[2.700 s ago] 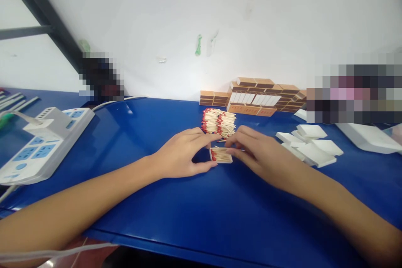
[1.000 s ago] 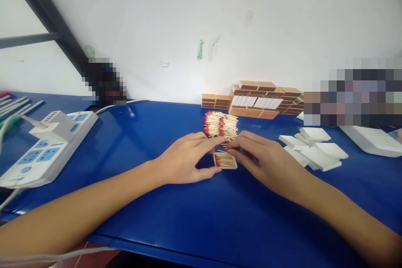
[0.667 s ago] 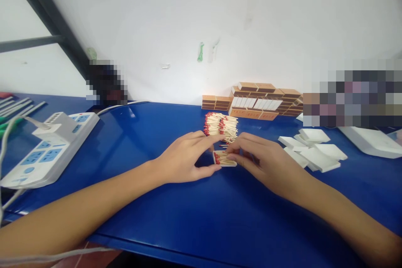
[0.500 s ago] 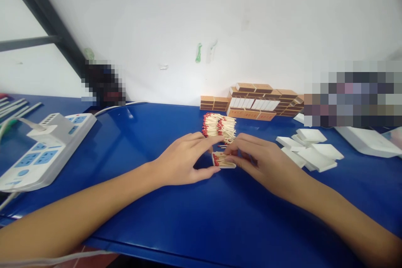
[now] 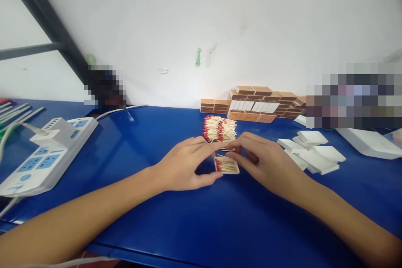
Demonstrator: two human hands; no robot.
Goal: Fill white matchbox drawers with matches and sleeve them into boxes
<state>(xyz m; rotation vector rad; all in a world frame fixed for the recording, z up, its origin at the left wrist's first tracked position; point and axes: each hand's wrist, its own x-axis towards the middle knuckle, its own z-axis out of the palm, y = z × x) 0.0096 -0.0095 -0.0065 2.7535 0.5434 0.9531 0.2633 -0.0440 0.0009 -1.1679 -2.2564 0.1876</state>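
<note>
matchbox tray [image 5: 226, 165] lying on bench [image 5: 188, 217], just nearside of match pile [image 5: 219, 129]. left hand [image 5: 185, 166] half open, thumb touching tray corner. right hand [image 5: 264, 161] fingertips pinching together nearside of pile; holding anything, cannot tell. tray probably handling light, thin-walled, crushable, matches loose: gripping long walls, keeping level.

On my blue table [image 5: 188, 217] lie a white plug strip [image 5: 44, 155], a heap of matches [image 5: 219, 129], a small open box [image 5: 226, 165], brown boxes [image 5: 257, 104] and white boxes [image 5: 314, 150].
</note>
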